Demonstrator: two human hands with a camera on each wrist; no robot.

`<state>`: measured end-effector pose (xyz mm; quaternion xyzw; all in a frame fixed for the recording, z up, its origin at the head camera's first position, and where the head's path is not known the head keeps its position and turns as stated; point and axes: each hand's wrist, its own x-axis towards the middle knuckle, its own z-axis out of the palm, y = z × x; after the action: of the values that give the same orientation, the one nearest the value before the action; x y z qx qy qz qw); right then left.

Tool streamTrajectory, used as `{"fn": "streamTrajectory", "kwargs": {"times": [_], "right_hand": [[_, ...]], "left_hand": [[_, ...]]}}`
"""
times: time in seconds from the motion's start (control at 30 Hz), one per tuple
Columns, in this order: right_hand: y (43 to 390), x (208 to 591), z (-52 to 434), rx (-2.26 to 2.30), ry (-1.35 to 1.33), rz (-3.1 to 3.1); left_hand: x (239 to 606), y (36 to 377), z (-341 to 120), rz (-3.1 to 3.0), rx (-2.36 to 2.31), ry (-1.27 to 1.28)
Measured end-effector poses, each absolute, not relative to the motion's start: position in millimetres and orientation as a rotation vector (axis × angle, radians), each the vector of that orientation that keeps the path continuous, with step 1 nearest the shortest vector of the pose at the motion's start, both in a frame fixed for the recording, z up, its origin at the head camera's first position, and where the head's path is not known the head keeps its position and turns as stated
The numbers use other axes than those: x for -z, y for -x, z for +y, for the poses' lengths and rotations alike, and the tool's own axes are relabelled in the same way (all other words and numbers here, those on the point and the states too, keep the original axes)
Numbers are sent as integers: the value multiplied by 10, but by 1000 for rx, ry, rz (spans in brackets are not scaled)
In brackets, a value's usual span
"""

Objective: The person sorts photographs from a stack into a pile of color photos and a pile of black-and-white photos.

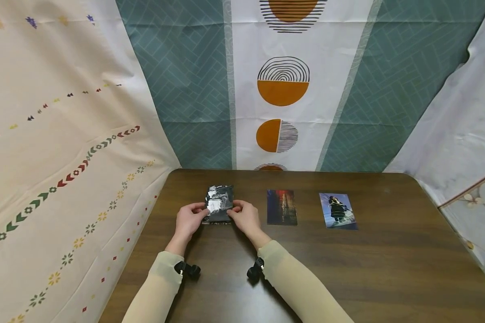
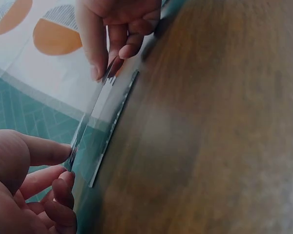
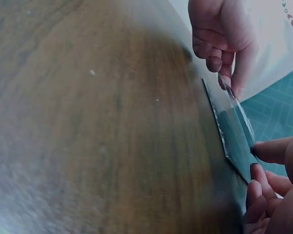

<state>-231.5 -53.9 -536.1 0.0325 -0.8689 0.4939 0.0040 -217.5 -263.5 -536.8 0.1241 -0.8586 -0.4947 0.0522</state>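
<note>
Head view shows patterned cloth backdrops (image 1: 291,89) rising behind and to both sides of the hands, a teal and white one with orange half-circles straight ahead and a cream one with small arrow motifs to the left. Below them a dark wooden table (image 1: 347,269) spreads under both forearms, which wear beige sleeves (image 1: 295,282) with small black wrist cameras strapped on.

Right of the hands two photo prints lie flat on the table, well apart from each other: a reddish, dark print (image 1: 282,207) just beside the right hand, and farther right a print of a figure against blue sky (image 1: 337,211).

Between the hands sits a glossy black-and-white photo (image 1: 219,204), catching glare. The left hand (image 1: 190,220) pinches its left edge between thumb and curled fingers; the right hand (image 1: 245,216) pinches its right edge the same way. In the wrist views the photo (image 2: 95,126) is lifted a little off the table, with a second thin sheet (image 2: 115,127) lying flat just under it; whether that one is another print or a sleeve I cannot tell. From the right wrist the photo (image 3: 234,131) appears edge-on, thumb and fingertips (image 3: 256,173) closed on its near corner.
</note>
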Motion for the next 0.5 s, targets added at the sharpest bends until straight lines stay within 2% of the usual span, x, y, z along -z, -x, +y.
{"fn": "streamTrajectory", "kwargs": {"times": [0.5], "right_hand": [[2318,5442,-570,-1293,-139,-2883]], "left_hand": [[5413,2163,-2631,-2735,1379,-307]]}}
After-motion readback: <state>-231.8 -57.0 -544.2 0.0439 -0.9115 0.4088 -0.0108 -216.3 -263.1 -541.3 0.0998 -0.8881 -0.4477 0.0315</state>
